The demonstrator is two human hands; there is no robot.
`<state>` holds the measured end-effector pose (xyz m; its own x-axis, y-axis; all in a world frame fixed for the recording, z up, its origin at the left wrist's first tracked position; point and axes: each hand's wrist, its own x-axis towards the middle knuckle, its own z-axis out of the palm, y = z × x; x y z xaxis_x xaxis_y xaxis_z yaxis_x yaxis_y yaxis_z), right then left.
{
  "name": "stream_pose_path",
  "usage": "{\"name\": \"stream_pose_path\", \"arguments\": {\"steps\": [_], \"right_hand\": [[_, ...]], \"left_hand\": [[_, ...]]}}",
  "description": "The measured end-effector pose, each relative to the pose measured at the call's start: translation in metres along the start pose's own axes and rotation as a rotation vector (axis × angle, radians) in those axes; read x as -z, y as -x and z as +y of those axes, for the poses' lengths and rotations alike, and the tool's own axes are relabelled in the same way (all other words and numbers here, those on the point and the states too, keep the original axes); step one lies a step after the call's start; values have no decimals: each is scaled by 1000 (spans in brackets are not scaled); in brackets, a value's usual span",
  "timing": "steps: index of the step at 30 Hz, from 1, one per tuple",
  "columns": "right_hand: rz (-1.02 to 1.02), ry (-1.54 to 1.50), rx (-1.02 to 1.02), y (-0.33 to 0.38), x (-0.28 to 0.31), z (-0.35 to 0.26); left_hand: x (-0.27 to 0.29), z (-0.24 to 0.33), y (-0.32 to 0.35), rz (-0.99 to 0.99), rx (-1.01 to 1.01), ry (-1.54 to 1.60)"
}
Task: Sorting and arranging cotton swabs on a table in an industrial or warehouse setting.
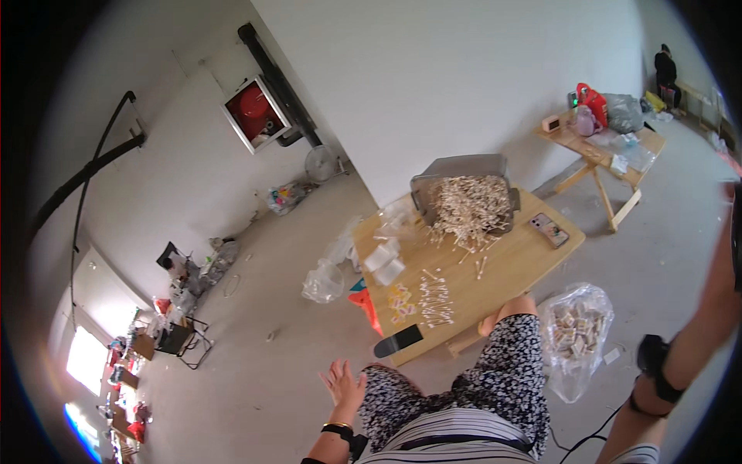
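My left hand (342,384) is raised off the table with its fingers spread and nothing in it, left of my knees. It is nearest to a dark flat phone-shaped slab (399,341) at the table's front corner. My right arm reaches up along the right side, and its hand (730,190) is mostly lost in the dark rim, so its fingers do not show. On the wooden table (495,282) a grey bin (461,165) lies tipped toward me, spilling cotton swabs (471,205). A group of swabs (436,301) is laid out beside small yellow-and-white pieces (401,302).
A patterned phone (549,230) lies at the table's right. Clear plastic tubs (384,261) stand at its left edge. On the floor to the right, a clear bag (577,336) holds small packets. Behind stands another table (595,151) with bags; a person (665,69) is far off.
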<state>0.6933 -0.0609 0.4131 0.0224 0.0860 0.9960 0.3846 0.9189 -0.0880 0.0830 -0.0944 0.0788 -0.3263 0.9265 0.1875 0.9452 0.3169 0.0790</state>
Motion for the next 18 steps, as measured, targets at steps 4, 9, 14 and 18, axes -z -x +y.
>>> {"name": "stream_pose_path", "arguments": {"steps": [4, 9, 14, 18], "right_hand": [[-346, 98, -502, 81, -74, 60], [-502, 115, -808, 206, -130, 109], [-585, -111, -1110, 296, -207, 123], [-969, -167, -1213, 310, -287, 105]], "left_hand": [[17, 6, -5, 35, -4, -1], [22, 40, -30, 38, -85, 89], [-6, 81, -59, -76, -230, 321], [-29, 102, -73, -189, -336, 385]]}}
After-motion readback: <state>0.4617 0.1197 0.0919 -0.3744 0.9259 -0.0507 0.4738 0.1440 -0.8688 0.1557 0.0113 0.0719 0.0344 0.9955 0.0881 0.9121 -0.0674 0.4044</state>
